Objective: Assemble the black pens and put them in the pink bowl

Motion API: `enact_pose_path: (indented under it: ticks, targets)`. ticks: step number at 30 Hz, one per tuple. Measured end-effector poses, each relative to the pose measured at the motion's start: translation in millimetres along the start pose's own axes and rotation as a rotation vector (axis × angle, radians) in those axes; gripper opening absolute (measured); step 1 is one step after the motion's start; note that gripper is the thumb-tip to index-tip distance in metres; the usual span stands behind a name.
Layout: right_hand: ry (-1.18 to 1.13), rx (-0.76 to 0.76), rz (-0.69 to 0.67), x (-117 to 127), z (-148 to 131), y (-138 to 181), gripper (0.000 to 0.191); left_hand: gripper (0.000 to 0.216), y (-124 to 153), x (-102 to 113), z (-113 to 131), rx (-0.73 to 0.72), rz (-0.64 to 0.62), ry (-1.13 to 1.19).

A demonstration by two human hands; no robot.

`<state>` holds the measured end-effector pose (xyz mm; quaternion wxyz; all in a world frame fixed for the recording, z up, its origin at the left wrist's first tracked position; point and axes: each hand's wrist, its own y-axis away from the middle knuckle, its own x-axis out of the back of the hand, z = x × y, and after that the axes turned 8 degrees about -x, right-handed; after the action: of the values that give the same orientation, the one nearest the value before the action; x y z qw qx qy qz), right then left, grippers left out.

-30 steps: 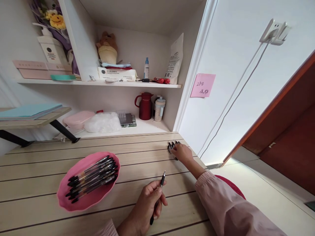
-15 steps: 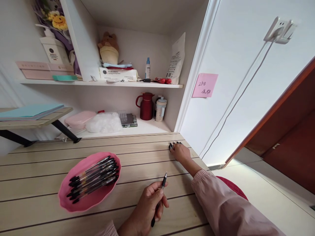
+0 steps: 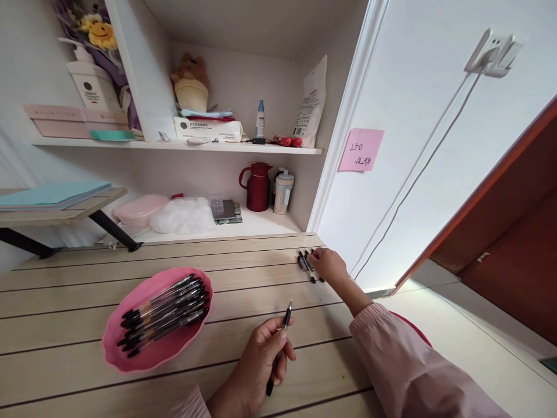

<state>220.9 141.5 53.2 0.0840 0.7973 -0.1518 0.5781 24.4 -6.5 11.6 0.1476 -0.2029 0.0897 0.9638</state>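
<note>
My left hand (image 3: pixel 263 354), at the front of the table, is closed around a black pen (image 3: pixel 287 314) whose bare tip points up and away from me. Farther off to the right, my right hand (image 3: pixel 329 264) bends over a small row of pens (image 3: pixel 306 267) on the wooden tabletop. Its fingers are closed at the right end of that row, on a pen mostly covered by the hand. To the left, a pink scalloped tray (image 3: pixel 114 351) holds a bundle of clear-barrelled pens with black ends (image 3: pixel 167 313), lying side by side.
Behind the table stands a white shelf (image 3: pixel 278 223) with a red jug (image 3: pixel 258 187), a cup (image 3: pixel 284 191) and a cotton-like white bundle (image 3: pixel 183 216). A small raised stand (image 3: pixel 108 203) is at the left. A wall and hanging cable (image 3: pixel 394 217) border the right.
My right hand has shifted right along the row, uncovering pens at its left side. My left hand keeps the pen in nearly the same place.
</note>
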Motion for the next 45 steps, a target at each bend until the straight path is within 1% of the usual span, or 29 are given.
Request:
enact_pose_path:
  ticks: [1,2,3,4,7,8,9,10,12,14,16,19,21,24,28,31,34,37,39,41,43,45]
  targets:
    - [-0.100,0.000,-0.032,2.2,0.4,6.2,0.030,0.045,-0.4,0.4,0.0,0.003,0.003,0.014]
    - [-0.245,0.004,-0.093,2.8,0.0,15.3,0.031,0.044,-0.9,0.8,0.0,0.005,0.004,0.028]
    - [-0.448,0.004,-0.187,1.9,-1.2,27.2,0.034,0.044,-1.3,1.1,0.1,0.006,0.007,0.041]
    - [-0.650,-0.001,-0.316,-0.4,-3.4,41.5,0.036,0.043,-1.5,1.3,0.2,0.004,0.011,0.053]
    - [-1.099,-0.026,-0.693,-12.4,-13.3,89.9,0.043,0.039,-1.4,1.1,1.0,-0.025,0.019,0.072]
    - [-1.190,-0.049,-0.769,-16.9,-17.0,104.3,0.044,0.038,-1.2,0.7,1.3,-0.037,0.024,0.073]
    - [-1.259,-0.069,-0.789,-21.3,-20.5,116.1,0.044,0.036,-0.9,0.3,1.5,-0.047,0.029,0.070]
    - [-1.313,-0.086,-0.777,-25.5,-23.8,125.0,0.044,0.035,-0.8,0.0,1.6,-0.054,0.035,0.063]
    - [-1.403,-0.098,-0.684,-33.1,-29.0,133.7,0.042,0.033,-0.8,-0.5,0.8,-0.056,0.047,0.043]
    - [-1.434,-0.101,-0.603,-39.3,-32.1,133.6,0.041,0.033,-1.6,-0.4,-1.4,-0.055,0.050,0.022]
    - [-1.423,-0.099,-0.580,-43.8,-33.2,130.0,0.042,0.033,-3.2,0.3,-4.2,-0.062,0.045,0.004]
    - [-1.431,-0.091,-0.580,-46.9,-31.6,126.8,0.041,0.033,-5.7,1.7,-7.6,-0.096,0.018,-0.019]
    - [-1.481,-0.111,-0.590,-46.6,-29.7,127.5,0.039,0.033,-6.7,2.4,-8.3,-0.109,-0.003,-0.034]
    - [-1.568,-0.144,-0.631,-43.0,-28.0,130.2,0.036,0.033,-6.7,2.6,-7.0,-0.092,-0.020,-0.045]
    - [-1.619,-0.077,-0.672,-36.6,-28.5,131.8,0.033,0.034,-5.5,2.2,-4.7,-0.057,-0.018,-0.041]
    - [-1.592,-0.050,-0.696,-35.6,-29.0,131.4,0.033,0.032,-5.1,1.8,-4.5,-0.075,-0.008,-0.042]
    - [-1.530,-0.068,-0.673,-36.9,-28.7,131.1,0.035,0.031,-5.1,1.5,-4.3,-0.083,-0.006,-0.057]
    - [-1.581,-0.049,-0.672,-35.7,-28.8,131.6,0.034,0.031,-5.3,1.1,-3.3,-0.071,-0.010,-0.056]
    - [-1.624,-0.043,-0.711,-33.9,-29.2,132.1,0.033,0.032,-5.4,0.7,-2.5,-0.077,-0.005,-0.046]
    - [-1.601,-0.058,-0.727,-32.8,-29.4,132.5,0.034,0.033,-5.6,0.3,-1.9,-0.083,0.001,-0.042]
    - [-1.568,-0.057,-0.710,-32.8,-29.0,132.5,0.035,0.033,-5.5,0.0,-1.6,-0.081,-0.002,-0.050]
    - [-1.592,-0.038,-0.710,-33.5,-28.2,132.3,0.035,0.033,-5.2,-0.6,-1.4,-0.078,-0.007,-0.057]
